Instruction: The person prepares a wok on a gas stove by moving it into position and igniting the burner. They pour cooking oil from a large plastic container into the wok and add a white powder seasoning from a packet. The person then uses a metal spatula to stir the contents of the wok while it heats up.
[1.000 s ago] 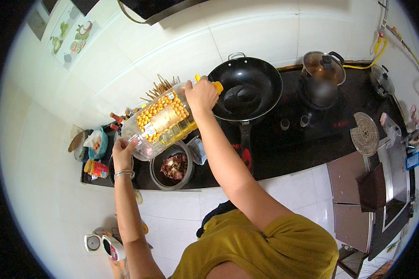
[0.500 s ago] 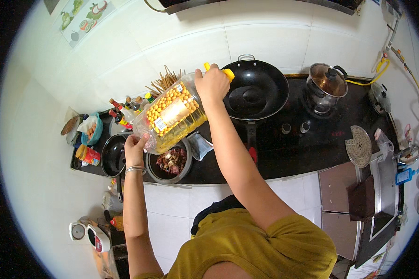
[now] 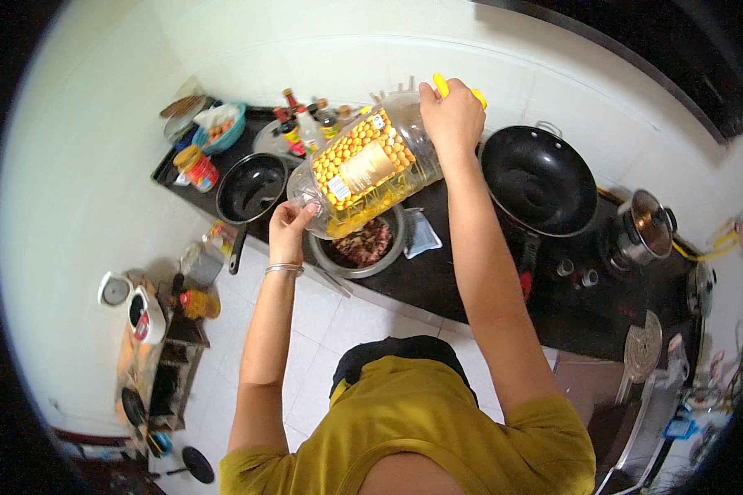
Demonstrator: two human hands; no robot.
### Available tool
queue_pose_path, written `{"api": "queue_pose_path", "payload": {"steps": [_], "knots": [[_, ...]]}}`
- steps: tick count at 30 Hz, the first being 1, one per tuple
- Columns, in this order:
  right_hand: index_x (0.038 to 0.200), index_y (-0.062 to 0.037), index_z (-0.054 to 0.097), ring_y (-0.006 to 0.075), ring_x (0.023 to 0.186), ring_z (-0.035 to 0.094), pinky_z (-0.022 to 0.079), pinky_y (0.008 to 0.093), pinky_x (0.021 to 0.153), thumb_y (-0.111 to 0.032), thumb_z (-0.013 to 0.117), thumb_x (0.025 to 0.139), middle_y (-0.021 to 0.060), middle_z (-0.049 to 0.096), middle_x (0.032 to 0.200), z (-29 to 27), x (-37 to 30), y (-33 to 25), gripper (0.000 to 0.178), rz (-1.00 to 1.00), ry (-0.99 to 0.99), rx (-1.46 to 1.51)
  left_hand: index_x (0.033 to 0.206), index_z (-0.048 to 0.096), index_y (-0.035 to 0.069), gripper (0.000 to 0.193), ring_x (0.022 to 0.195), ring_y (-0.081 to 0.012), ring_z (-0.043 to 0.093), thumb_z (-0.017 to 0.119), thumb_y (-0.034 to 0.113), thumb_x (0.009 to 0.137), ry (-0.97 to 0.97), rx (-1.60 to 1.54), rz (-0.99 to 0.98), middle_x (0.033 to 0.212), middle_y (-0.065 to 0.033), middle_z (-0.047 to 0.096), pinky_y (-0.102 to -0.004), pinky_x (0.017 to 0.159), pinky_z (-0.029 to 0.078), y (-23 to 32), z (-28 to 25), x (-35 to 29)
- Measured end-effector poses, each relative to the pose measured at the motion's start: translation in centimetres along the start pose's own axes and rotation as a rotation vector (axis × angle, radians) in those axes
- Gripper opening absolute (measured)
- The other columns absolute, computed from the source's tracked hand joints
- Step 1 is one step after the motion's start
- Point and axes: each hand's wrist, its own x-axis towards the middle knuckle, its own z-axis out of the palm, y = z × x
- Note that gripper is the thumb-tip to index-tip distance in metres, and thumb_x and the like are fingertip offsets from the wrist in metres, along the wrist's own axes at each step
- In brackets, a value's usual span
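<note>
Far left I've got a blue basket (image 3: 233,136), a yellow-lidded jar (image 3: 196,167) and a small black pan (image 3: 252,188). My left grip (image 3: 289,229) is pinching the base end of the big bottle (image 3: 367,165), which is up in the air, tilted, base lower than cap. It blocks part of the round bowl (image 3: 400,235) and some sauce bottles (image 3: 307,130). My right grip (image 3: 456,122) is wrapped around its neck end, by the yellow cap. Past that: a wok (image 3: 545,177), then a pot (image 3: 650,227).

Texture-wise, the bottle's clear plastic with yellow liquid and a bubbly yellow label, the bowl holds lumpy reddish meat (image 3: 363,245), the wok's deep and glossy black, the pot's shiny metal.

Dark, shiny counter (image 3: 425,276), pale wall (image 3: 371,58) behind, light floor tiles (image 3: 330,318) below.
</note>
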Motion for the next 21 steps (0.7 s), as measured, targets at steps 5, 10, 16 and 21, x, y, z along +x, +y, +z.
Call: {"api": "queue_pose_path", "payload": {"steps": [5,10,16,21], "knots": [[0.080,0.0034,0.061,0.0338,0.069,0.062,0.050,0.0407,0.064,-0.030,0.060,0.077,0.0201,0.063,0.072,3.4,3.0,1.9,0.033,-0.214,-0.142,0.166,0.083,0.052,0.007,0.019,0.069,-0.0073,0.044,0.067,0.017,0.078,0.179,-0.144,0.049,0.075,0.0030,0.050,-0.0214,0.066,0.035,-5.0,2.7,-0.9],[0.079,0.0019,0.063,0.0349,0.066,0.061,0.047,0.0408,0.061,-0.031,0.061,0.076,0.0205,0.060,0.067,9.4,4.9,4.8,0.033,-0.282,-0.354,0.328,0.082,0.052,0.009,0.015,0.068,-0.0083,0.045,0.063,0.019,0.081,0.347,-0.251,0.032,0.073,0.0035,0.049,-0.0234,0.068,0.036,-10.9,3.6,-1.0],[0.075,0.0003,0.063,0.0378,0.069,0.060,0.047,0.0440,0.063,-0.028,0.060,0.076,0.0218,0.060,0.070,18.3,5.5,10.3,0.029,-0.303,-0.592,0.414,0.084,0.052,0.009,0.014,0.071,-0.0089,0.045,0.061,0.019,0.080,0.428,-0.330,-0.065,0.079,0.0031,0.052,-0.0239,0.070,0.036,-21.9,3.9,0.6],[0.075,-0.0015,0.063,0.0360,0.068,0.060,0.047,0.0433,0.062,-0.027,0.061,0.075,0.0194,0.061,0.069,21.0,2.0,7.5,0.025,-0.350,-0.649,0.386,0.084,0.053,0.009,0.011,0.079,-0.0133,0.049,0.055,0.015,0.076,0.381,-0.437,-0.167,0.087,-0.0007,0.055,-0.0289,0.078,0.038,-24.9,1.7,0.0]]}}
